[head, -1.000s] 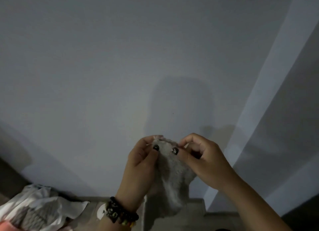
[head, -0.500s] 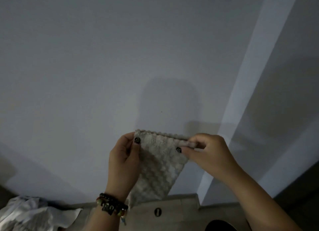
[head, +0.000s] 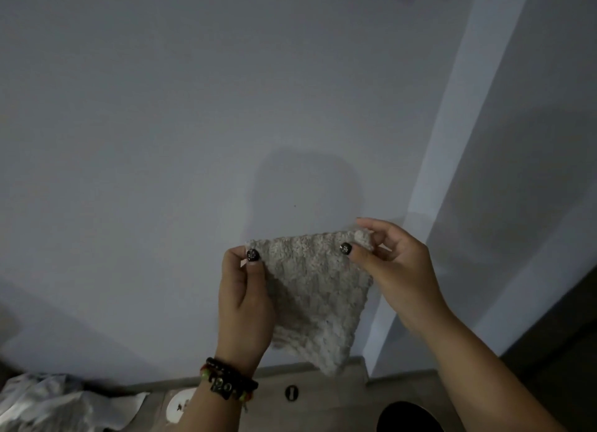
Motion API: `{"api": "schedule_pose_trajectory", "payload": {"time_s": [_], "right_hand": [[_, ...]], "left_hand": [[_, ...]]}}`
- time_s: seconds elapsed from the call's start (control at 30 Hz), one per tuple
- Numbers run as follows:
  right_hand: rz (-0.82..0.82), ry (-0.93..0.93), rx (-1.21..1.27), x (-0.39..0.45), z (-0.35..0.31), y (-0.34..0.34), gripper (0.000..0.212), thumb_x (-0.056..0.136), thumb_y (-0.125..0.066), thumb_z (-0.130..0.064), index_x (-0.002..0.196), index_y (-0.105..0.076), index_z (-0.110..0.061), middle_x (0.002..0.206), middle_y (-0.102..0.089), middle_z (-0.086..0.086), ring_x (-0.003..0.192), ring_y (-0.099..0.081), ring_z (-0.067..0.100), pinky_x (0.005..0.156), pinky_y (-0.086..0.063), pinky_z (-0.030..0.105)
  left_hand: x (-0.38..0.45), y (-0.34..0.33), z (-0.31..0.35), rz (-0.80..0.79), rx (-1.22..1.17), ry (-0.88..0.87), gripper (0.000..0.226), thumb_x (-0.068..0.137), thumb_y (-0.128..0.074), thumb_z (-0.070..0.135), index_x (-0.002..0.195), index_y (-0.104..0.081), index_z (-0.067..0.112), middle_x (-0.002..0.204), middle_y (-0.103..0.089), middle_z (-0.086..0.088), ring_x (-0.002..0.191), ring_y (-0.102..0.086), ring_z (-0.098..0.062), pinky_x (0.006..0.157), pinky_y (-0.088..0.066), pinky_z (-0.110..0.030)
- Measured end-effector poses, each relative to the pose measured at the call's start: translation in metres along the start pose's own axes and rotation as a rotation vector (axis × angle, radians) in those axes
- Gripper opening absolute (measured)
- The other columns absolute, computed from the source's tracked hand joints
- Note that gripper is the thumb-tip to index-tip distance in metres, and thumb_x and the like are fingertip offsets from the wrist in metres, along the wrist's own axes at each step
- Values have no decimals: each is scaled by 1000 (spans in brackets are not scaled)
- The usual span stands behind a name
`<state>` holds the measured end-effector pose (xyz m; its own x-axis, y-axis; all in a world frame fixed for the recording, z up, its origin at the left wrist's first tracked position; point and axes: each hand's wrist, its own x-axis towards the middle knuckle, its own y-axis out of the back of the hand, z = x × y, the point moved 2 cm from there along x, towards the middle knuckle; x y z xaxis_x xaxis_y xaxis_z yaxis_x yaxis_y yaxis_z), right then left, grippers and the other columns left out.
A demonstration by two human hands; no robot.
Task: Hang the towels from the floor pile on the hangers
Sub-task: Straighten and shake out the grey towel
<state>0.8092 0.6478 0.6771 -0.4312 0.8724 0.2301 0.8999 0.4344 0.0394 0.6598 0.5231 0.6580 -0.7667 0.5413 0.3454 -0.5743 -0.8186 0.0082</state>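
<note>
Low in the frame's center, her left hand [head: 247,299] and right hand [head: 392,271] pinch the grey towel's [head: 315,297] top corners. Keep that edge taut and level; no hanger is visible.

Your view is dim and grey, with little colour. Light comes from behind you, throwing a soft shadow [head: 307,192] on the wall [head: 161,140] above the towel [head: 316,289]. The lower corners sink into darkness. The picture is grainy and soft, and straight lines lean near the right edge.
</note>
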Motion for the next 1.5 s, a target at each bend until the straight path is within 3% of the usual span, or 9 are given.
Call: {"api": "schedule_pose_trajectory", "payload": {"time_s": [0.27,0.53,0.67,0.77,0.9,1.13,1.23,1.3,1.5], "right_hand": [[-322,-418,478,-28,18,-27,30,75,-77,-12,102,-70,0,103,-72,16,96,-70,29,77,-57,32],[-199,43,-322,-17,0,-35,63,72,-75,-50,55,-48,4,48,-45,10,46,-39,11,51,-26,24],[-183,-96,-161,-13,-18,-49,38,94,-60,-25,87,-60,12,41,-48,8,33,-41,16,40,-32,20],[-134,-142,142,-14,-33,-69,26,99,-49,-18,98,-55,7,56,-66,13,46,-62,25,43,-48,27],[-19,158,266,-15,-56,-96,16,99,-45,-6,110,-56,-4,92,-75,11,85,-72,25,69,-58,29],[5,622,-29,8,-103,-121,60,90,-57,-8,127,-40,-52,127,-57,-26,121,-55,2,96,-46,18],[66,800,-212,30,-124,-121,67,90,-61,-7,135,-31,-47,132,-52,-28,119,-51,-11,90,-45,9],[120,902,-321,48,-135,-121,68,92,-61,-18,141,-23,-44,141,-48,-9,124,-50,-2,94,-50,20],[259,1185,-535,107,-157,-111,81,94,-51,-34,152,5,-34,154,-12,-26,136,-42,21,102,-46,46]], "left_hand": [[5,0,14,34,-4,-68,19,103,-36,16,87,-45,21,49,-36,8,42,-31,-6,40,-25,-16],[22,36,24,-51,239,-296,11,90,-49,38,97,-42,37,42,-40,5,37,-38,-9,37,-22,-13],[37,58,32,-197,248,-280,47,75,-69,39,118,-50,34,70,-69,10,60,-66,-4,51,-53,-20],[53,71,43,-258,161,-252,31,76,-70,36,103,-65,20,84,-74,8,78,-71,-7,68,-61,-33],[77,78,74,-269,-7,-286,19,82,-64,29,91,-68,12,85,-74,1,78,-72,-16,67,-60,-36],[124,75,149,-274,-98,-514,25,91,-59,30,90,-65,6,83,-68,-15,74,-68,-34,60,-55,-54],[147,71,175,-286,-142,-585,25,92,-57,30,91,-65,6,83,-69,-16,73,-68,-32,60,-57,-51],[162,67,190,-299,-187,-601,25,90,-54,29,91,-66,6,80,-70,-13,70,-69,-24,59,-59,-40],[200,43,220,-354,-259,-668,28,90,-52,25,93,-65,0,81,-69,-18,71,-67,-30,56,-57,-37]]}}
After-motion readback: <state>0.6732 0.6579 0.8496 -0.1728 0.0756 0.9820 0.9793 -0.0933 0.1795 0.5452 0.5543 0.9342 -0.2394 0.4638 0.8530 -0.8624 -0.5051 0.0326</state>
